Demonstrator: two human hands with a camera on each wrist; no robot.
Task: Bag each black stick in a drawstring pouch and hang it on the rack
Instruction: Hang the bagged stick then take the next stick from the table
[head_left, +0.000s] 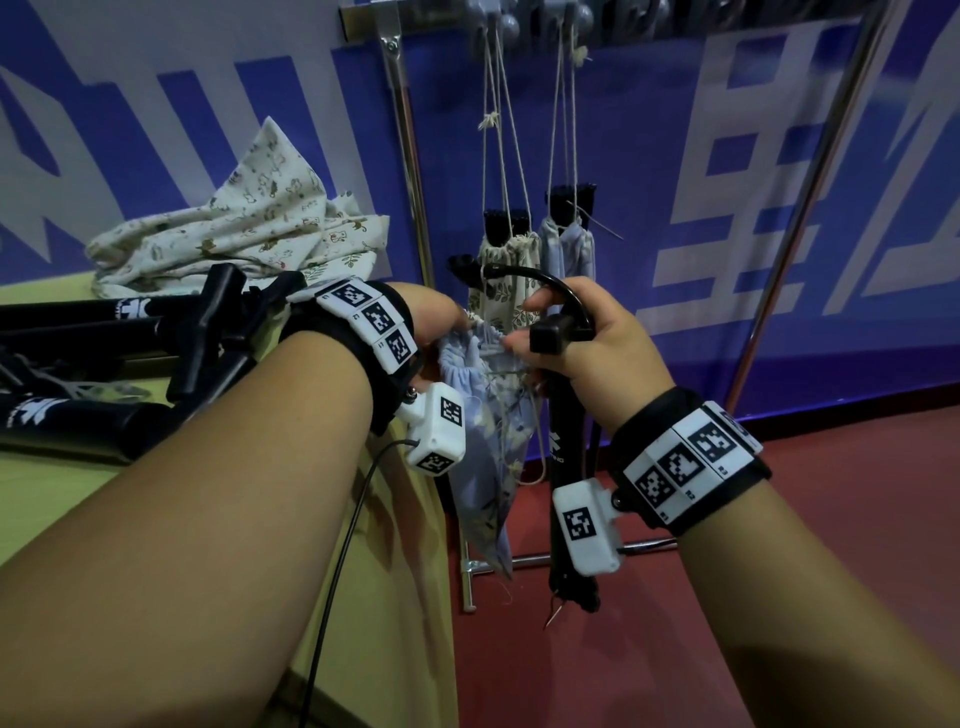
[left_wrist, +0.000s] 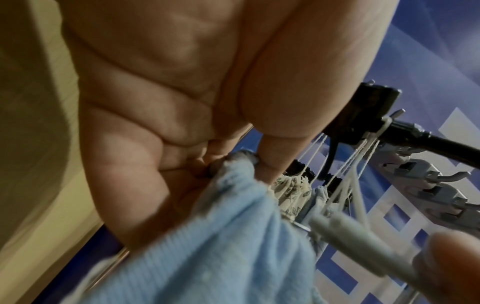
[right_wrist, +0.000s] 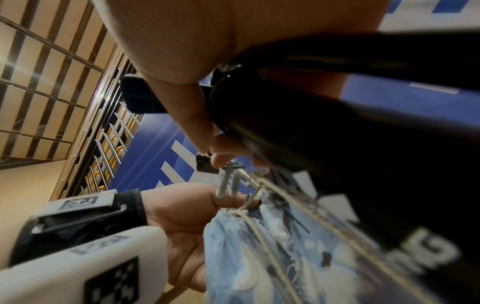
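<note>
My left hand (head_left: 441, 322) pinches the gathered rim of a light blue floral drawstring pouch (head_left: 483, 421), which hangs off the table's edge. My right hand (head_left: 587, 338) grips a black stick (head_left: 563, 467) below its handle; its thumb and forefinger also touch the pouch rim. The stick hangs upright beside the pouch, outside it, its lower end showing below. In the left wrist view, fingers (left_wrist: 270, 160) clamp the blue pouch (left_wrist: 221, 246). The right wrist view shows the stick (right_wrist: 337, 144) against the pouch (right_wrist: 259, 257). The mouth's opening is hidden.
Behind my hands the metal rack (head_left: 410, 156) carries two bagged sticks on cords: a cream leaf pouch (head_left: 506, 291) and a blue one (head_left: 569, 249). On the yellow table (head_left: 62, 499) lie more black sticks (head_left: 78, 421) and a heap of pouches (head_left: 249, 223). Red floor (head_left: 779, 571) spreads right.
</note>
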